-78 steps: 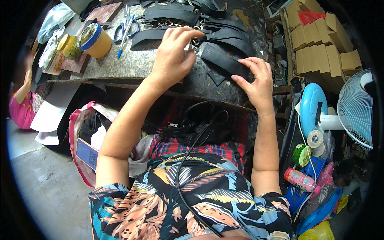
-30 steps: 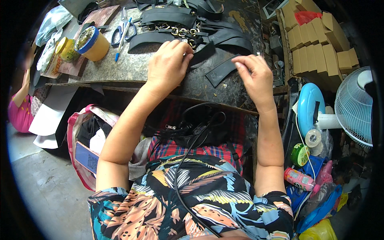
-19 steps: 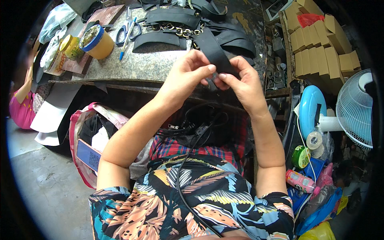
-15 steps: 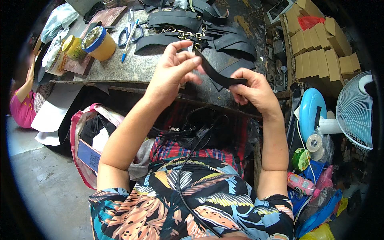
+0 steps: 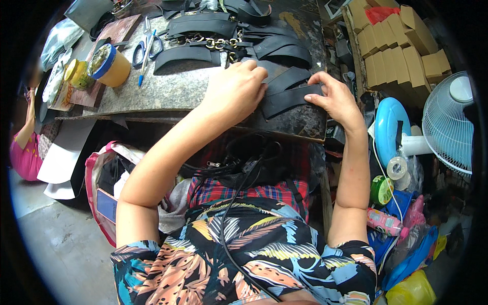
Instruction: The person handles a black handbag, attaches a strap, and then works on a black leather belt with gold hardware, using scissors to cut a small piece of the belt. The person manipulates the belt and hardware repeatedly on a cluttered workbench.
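A wide black strap, leather-like, lies nearly flat on the dark front part of the workbench, slanting up to the right. My right hand grips its right end between thumb and fingers. At the strap's left end my left hand is closed, knuckles up; its fingertips are hidden beneath it. Another black strap piece lies just behind. Further back, several black straps are spread in rows, with gold-coloured rings and clasps between them. More curved black straps overlap behind my hands.
Blue-handled scissors, a blue pen and a yellow tub with a blue rim stand or lie on the bench's left. Small cardboard boxes and a fan are at right. A pink-trimmed bag hangs below.
The strap has come down from the air onto the bench, now flatter. My left hand has turned over and closed, moving right and down. My view has shifted slightly.
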The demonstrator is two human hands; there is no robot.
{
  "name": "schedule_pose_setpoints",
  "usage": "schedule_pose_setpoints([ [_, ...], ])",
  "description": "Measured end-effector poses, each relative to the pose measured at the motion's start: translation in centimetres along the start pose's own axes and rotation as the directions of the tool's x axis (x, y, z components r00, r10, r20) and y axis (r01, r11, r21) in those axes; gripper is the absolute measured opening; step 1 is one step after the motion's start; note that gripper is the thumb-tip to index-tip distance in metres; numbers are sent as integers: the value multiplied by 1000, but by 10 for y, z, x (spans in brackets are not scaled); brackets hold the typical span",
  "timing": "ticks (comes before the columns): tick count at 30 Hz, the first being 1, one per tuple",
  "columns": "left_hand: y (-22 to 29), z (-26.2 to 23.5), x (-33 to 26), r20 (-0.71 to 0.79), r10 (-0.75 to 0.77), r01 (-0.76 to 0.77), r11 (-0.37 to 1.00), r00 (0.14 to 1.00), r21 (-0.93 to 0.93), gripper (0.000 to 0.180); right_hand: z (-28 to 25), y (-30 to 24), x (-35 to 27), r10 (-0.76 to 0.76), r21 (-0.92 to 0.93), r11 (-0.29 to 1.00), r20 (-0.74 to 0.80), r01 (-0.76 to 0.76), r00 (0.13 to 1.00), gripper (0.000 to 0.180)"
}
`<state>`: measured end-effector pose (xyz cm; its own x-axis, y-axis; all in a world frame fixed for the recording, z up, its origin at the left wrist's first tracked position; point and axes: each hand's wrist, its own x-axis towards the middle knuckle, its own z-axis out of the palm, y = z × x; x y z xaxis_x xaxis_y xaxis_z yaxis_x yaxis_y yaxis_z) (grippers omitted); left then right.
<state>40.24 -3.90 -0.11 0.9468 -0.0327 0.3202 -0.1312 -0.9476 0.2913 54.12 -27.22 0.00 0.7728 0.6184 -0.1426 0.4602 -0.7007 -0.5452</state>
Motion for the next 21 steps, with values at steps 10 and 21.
schedule_pose_setpoints([
  [10, 11, 32, 32, 17, -45, 47, 980, 999, -195, 33, 25, -10, -14, -18, 96, 994, -298, 49, 954, 40],
  [21, -31, 8, 36, 191, -76, 106, 983, 979, -152, 37, 33, -15, -9, -91, 83, 989, -322, 124, 942, 24],
])
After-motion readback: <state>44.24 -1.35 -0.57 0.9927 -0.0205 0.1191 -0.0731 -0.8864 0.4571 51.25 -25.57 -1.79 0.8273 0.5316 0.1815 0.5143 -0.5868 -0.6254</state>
